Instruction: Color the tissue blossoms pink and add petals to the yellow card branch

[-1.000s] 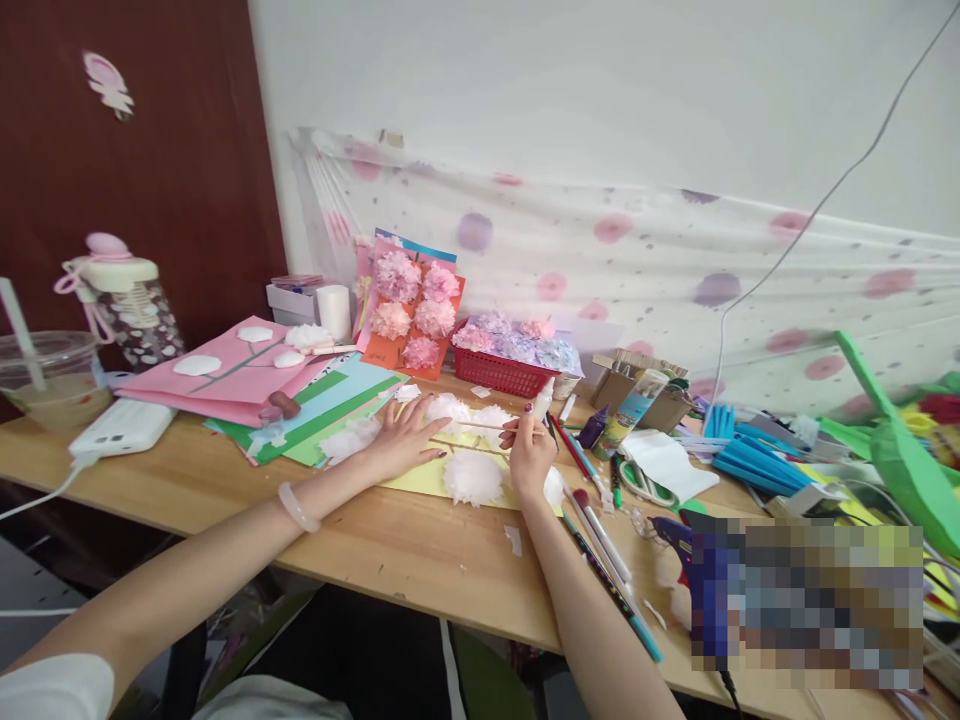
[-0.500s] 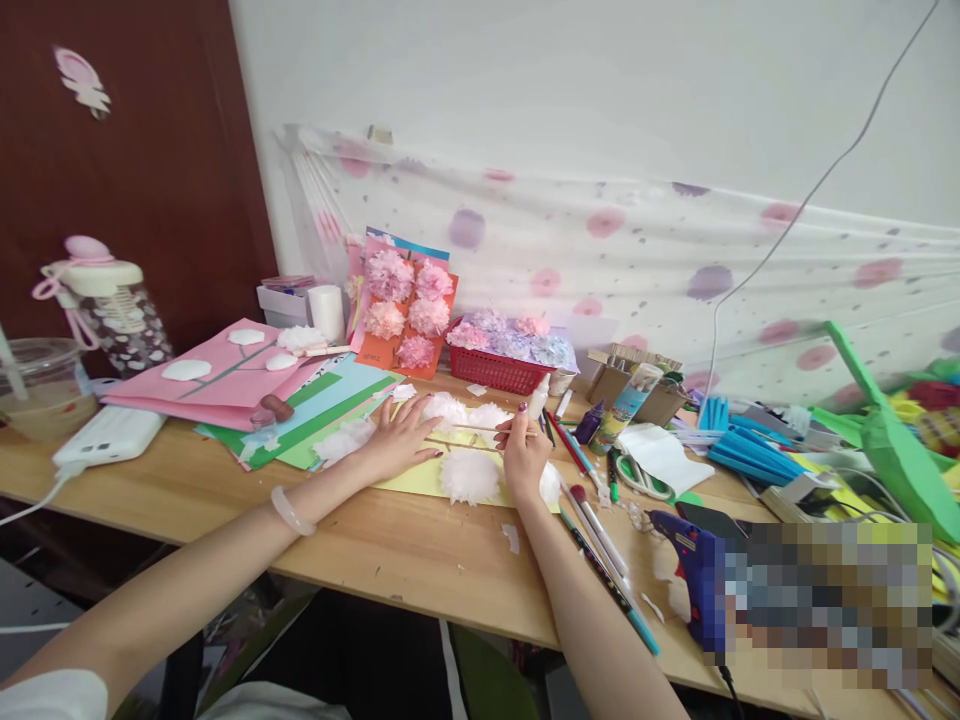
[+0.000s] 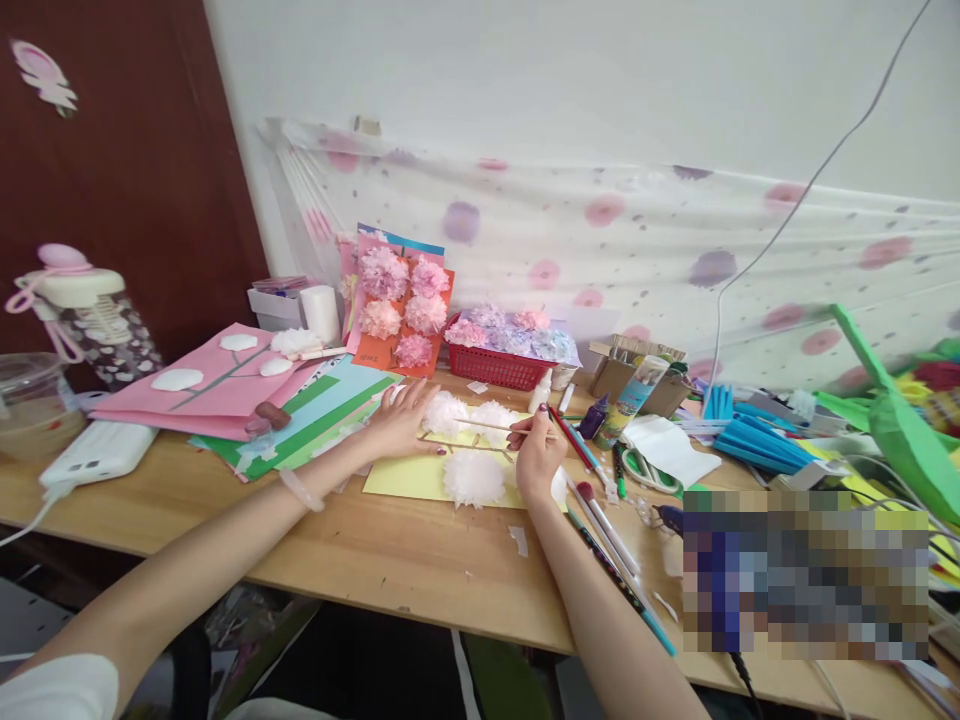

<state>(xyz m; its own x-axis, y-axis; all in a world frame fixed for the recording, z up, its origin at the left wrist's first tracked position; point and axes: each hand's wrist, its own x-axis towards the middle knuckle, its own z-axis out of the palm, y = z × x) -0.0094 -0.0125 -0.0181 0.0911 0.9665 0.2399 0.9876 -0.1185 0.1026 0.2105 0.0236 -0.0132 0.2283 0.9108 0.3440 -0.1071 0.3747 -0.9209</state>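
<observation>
A yellow card (image 3: 409, 477) lies on the wooden desk (image 3: 390, 550) with three white tissue pom-pom flowers on it, the nearest being a white flower (image 3: 472, 478). My left hand (image 3: 401, 420) rests flat on the card's left part, fingers spread, beside another white flower (image 3: 444, 412). My right hand (image 3: 537, 455) pinches a thin wooden stick (image 3: 487, 426) that lies across the card between the flowers.
Pink and green paper sheets (image 3: 225, 385) lie at the left, with a phone (image 3: 97, 452), a bottle (image 3: 90, 315) and a plastic cup (image 3: 30, 400). A red basket (image 3: 495, 365) of paper flowers stands behind. Pens (image 3: 600, 520), scissors (image 3: 645, 470), blue paper (image 3: 750, 440) and green paper (image 3: 900, 440) crowd the right.
The view has shifted slightly. My left hand has slid up and a little right on the card; my right hand still pinches the stick, moved slightly right.
</observation>
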